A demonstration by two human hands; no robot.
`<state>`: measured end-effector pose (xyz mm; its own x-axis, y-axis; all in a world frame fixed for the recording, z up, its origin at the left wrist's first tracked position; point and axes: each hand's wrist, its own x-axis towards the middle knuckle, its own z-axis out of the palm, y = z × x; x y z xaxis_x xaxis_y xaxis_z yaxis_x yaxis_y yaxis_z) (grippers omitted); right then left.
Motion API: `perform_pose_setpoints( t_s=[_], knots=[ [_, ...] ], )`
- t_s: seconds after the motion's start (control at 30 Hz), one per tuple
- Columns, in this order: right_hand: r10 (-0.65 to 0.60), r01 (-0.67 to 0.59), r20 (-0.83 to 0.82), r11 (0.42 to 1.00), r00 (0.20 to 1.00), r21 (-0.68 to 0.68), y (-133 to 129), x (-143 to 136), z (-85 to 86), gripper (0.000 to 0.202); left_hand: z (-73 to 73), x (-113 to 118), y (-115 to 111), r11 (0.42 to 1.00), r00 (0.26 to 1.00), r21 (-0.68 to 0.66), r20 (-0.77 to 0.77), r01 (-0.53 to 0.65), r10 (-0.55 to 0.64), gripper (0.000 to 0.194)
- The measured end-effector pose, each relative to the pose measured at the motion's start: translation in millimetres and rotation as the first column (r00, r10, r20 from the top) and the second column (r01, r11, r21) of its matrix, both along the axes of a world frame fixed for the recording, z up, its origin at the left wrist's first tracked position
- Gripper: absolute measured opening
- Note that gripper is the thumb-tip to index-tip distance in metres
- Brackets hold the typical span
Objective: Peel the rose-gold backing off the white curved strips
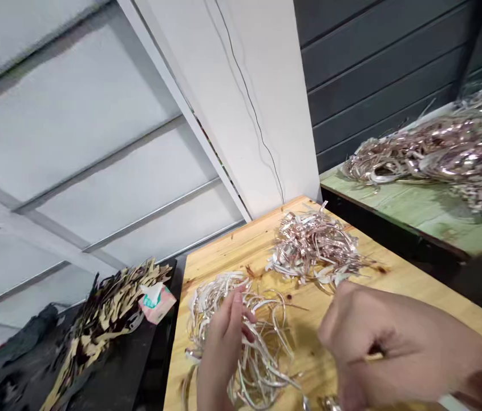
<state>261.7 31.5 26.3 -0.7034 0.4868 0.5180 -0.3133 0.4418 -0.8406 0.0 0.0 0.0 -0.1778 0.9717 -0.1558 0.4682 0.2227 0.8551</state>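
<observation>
My left hand [227, 337] rests on a loose pile of silvery-white strips [262, 348] on the wooden table [215, 251]. Its fingers are bent, and whether they grip any strip is hidden. At the lower right, my right hand [369, 342] is closed over the table, slightly blurred. A bit of shiny material [330, 403] shows just below it at the bottom edge; what the fingers hold cannot be made out. Farther back on the table lies a pinkish metallic heap of strips [315, 245].
On the right, a pale green table [399, 205] bears a large shiny pinkish heap [450, 151]. A black table [116, 365] at left holds beige and dark strips [104, 308] and a pink tissue box [159, 305]. A white wall stands behind.
</observation>
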Motion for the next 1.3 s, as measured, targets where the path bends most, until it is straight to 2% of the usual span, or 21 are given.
perform_pose_setpoints(
  t_s=[0.1, 0.13, 0.2, 0.27, 0.37, 0.43, 0.5, 0.63, 0.77, 0.83, 0.9, 0.97, 1.03, 1.1, 1.17, 1.23, 1.3],
  knots=[
    [0.204, -0.209, 0.109, 0.977, 0.973, 0.037, 7, 4, 25.2, 0.036, 0.5, 9, -1, 0.995, 0.995, 0.031, -0.028, 0.099, -0.098, 0.059],
    [0.223, -0.229, 0.136, 0.973, 0.965, 0.026, 9, 4, 30.4, 0.032, 2.2, 13, -1, 0.992, 0.992, 0.042, -0.036, 0.121, -0.119, 0.057],
    [0.287, -0.292, 0.118, 0.956, 0.951, 0.027, 13, 2, 34.5, 0.029, 8.9, 22, -4, 0.987, 0.988, 0.063, -0.053, 0.147, -0.144, 0.054],
    [0.28, -0.28, 0.077, 0.96, 0.957, -0.011, 14, -2, 31.8, 0.029, 18.5, 32, -8, 0.984, 0.988, 0.103, -0.059, 0.148, -0.142, 0.05],
    [0.175, -0.171, 0.0, 0.96, 0.985, -0.223, 13, -12, 23.4, 0.023, 31.0, 47, -15, 0.971, 0.988, 0.186, -0.072, 0.151, -0.139, 0.043],
    [0.096, -0.122, -0.084, 0.907, 0.992, -0.404, 14, -21, 19.2, 0.054, 33.4, 55, -19, 0.964, 0.984, 0.202, -0.066, 0.174, -0.164, 0.041],
    [0.028, -0.122, -0.182, 0.839, 0.983, -0.53, 17, -30, 16.4, 0.065, 30.2, 59, -23, 0.957, 0.975, 0.186, -0.045, 0.223, -0.218, 0.038],
    [-0.097, -0.151, -0.343, 0.762, 0.934, -0.63, 32, -48, 10.8, 0.054, 16.8, 63, -22, 0.933, 0.946, 0.162, -0.096, 0.322, -0.31, 0.03],
    [-0.234, -0.076, -0.368, 0.747, 0.9, -0.66, 41, -60, 4.7, 0.042, 13.6, 65, -14, 0.93, 0.951, 0.203, -0.121, 0.305, -0.286, 0.03],
    [-0.274, -0.015, -0.348, 0.766, 0.897, -0.643, 42, -62, 3.4, 0.035, 16.3, 65, -11, 0.945, 0.966, 0.205, -0.094, 0.257, -0.242, 0.034],
    [-0.348, 0.116, -0.312, 0.811, 0.884, -0.574, 43, -59, 3.5, 0.035, 18.9, 61, -9, 0.959, 0.979, 0.199, -0.065, 0.204, -0.195, 0.039],
    [-0.464, 0.345, -0.213, 0.836, 0.86, -0.427, 44, -52, 4.3, 0.033, 20.0, 55, -9, 0.965, 0.987, 0.207, -0.033, 0.159, -0.156, 0.043],
    [-0.548, 0.527, -0.076, 0.828, 0.833, -0.194, 47, -43, 5.3, 0.023, 19.6, 48, -9, 0.968, 0.992, 0.217, -0.006, 0.123, -0.125, 0.045],
    [-0.558, 0.558, 0.035, 0.83, 0.829, 0.006, 49, -35, 6.0, 0.014, 19.1, 42, -10, 0.972, 0.994, 0.214, 0.014, 0.099, -0.104, 0.046],
    [-0.532, 0.526, 0.092, 0.846, 0.842, 0.081, 51, -30, 5.7, 0.013, 19.4, 39, -11, 0.973, 0.996, 0.217, 0.037, 0.073, -0.082, 0.046],
    [-0.515, 0.513, 0.121, 0.857, 0.848, 0.051, 52, -28, 4.3, 0.015, 20.7, 37, -11, 0.976, 0.991, 0.216, 0.124, 0.025, -0.052, 0.046],
    [-0.493, 0.501, 0.127, 0.864, 0.861, -0.041, 54, -30, 1.8, 0.016, 22.0, 37, -12, 0.982, 0.956, 0.188, 0.293, -0.022, -0.034, 0.049]
  ],
)
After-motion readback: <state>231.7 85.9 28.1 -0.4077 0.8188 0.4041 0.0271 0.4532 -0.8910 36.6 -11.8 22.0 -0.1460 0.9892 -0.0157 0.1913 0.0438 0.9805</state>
